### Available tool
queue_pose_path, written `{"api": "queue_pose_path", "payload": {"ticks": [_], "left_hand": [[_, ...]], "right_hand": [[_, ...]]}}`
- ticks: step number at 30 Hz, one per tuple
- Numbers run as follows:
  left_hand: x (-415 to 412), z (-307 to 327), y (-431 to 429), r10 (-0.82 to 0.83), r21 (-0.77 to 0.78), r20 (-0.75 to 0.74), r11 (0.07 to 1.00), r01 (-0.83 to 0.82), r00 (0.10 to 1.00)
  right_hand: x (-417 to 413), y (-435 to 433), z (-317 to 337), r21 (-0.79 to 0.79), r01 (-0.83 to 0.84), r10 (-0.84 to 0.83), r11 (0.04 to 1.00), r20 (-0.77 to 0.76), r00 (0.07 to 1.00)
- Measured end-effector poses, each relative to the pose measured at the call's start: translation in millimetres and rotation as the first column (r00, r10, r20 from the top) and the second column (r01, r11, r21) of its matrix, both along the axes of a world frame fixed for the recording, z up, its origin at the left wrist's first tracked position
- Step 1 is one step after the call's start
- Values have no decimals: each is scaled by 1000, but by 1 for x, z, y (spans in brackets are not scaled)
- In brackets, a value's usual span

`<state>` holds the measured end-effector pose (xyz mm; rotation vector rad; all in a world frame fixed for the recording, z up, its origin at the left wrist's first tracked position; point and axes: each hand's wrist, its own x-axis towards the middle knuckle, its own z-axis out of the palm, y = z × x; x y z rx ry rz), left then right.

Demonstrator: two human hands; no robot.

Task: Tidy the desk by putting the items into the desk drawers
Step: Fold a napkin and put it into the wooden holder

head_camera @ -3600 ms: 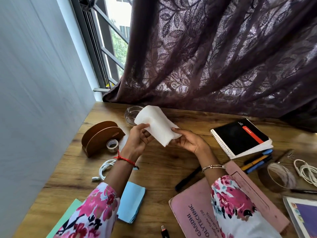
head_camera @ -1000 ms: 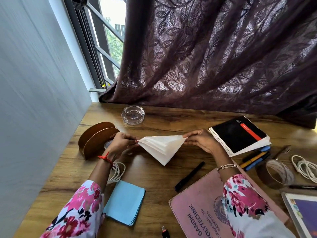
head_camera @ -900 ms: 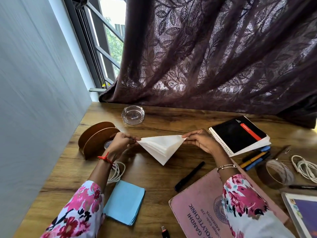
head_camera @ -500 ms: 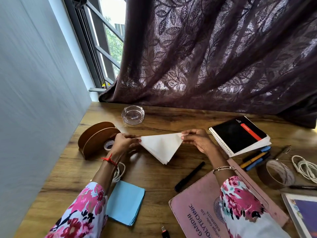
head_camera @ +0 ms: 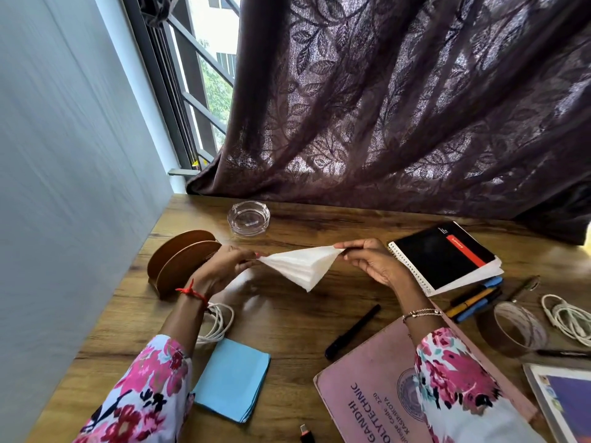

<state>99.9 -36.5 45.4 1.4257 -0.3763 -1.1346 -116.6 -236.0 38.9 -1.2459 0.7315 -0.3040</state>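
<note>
Left hand (head_camera: 224, 266), right hand (head_camera: 371, 266) on tissue (head_camera: 300, 266) corners; ashtray (head_camera: 248, 218) beyond, pen (head_camera: 351, 332) nearer

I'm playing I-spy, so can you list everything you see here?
white napkins: one folded stack, white, held above desk
blue napkins: one stack, blue, front left
napkin holder: one, brown, left
ashtray: one, clear glass, back
spiral notebook: one, black, right
pens: at least two, blue, yellow, beside notebook
marker: one, black, centre
pink book: one, pink, front
tape roll: one, brown, right
cables: two, white, one left, one far right
curtain: one, purple, behind desk
desk: one, brown wood
left hand: one, pinches napkins' left corner
right hand: one, pinches napkins' right corner
</note>
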Motion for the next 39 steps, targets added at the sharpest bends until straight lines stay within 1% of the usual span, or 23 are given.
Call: {"api": "queue_pose_path", "payload": {"ticks": [2, 3, 4, 6, 9, 11, 15, 18, 20, 23, 25, 28, 30, 32, 35, 39], "left_hand": [[4, 5, 2, 20, -30, -92, 999, -22, 996], [5, 6, 4, -10, -31, -91, 999, 7, 996], [5, 8, 7, -53, -20, -57, 998, 52, 997], [6, 8, 12, -127, 35, 72, 992, 125, 989], [5, 12, 20, -157, 104, 236, 985, 136, 959], [4, 15, 26, -126, 109, 297, 989, 98, 947], [8, 23, 42, -69, 81, 329, 996, 44, 942], [12, 30, 58, -55, 66, 401, 997, 31, 914], [14, 31, 70, -10, 41, 412, 999, -7, 911], [17, 33, 86, 67, -12, 380, 998, -68, 922], [20, 33, 96, 136, -45, 381, 991, -128, 915], [28, 32, 109, 247, -61, 461, 967, -247, 852], [37, 30, 118, 333, -69, 514, 935, -349, 791], [46, 29, 125, 408, -97, 544, 899, -427, 733], [59, 26, 132, 477, -126, 602, 849, -513, 641], [69, 20, 138, 551, -145, 609, 785, -603, 570]], "right_hand": [[1, 0, 4, -27, -20, 19, 999, -4, 1000], [2, 1, 5, -42, -22, 22, 999, -11, 1000], [3, 1, 6, -55, -24, 23, 998, -20, 1000], [6, 4, 8, -66, -28, 25, 997, -32, 999], [13, 10, 10, -62, -5, 4, 998, -21, 1000], [20, 14, 13, -74, 6, -7, 997, -20, 1000], [34, 23, 19, -172, -31, 14, 985, -99, 995], [47, 29, 23, -198, -47, 29, 979, -91, 995], [57, 36, 25, -219, -66, 49, 973, -79, 996], [74, 46, 29, -282, -82, 64, 956, -75, 995], [87, 54, 33, -313, -98, 78, 945, -74, 994], [109, 67, 38, -330, -129, 118, 935, -55, 992], [126, 76, 40, -324, -125, 122, 938, -29, 992], [143, 85, 42, -351, -121, 121, 929, -22, 992], [166, 93, 43, -406, -98, 110, 908, 5, 994], [191, 97, 38, -480, -95, 104, 872, -7, 995]]}}
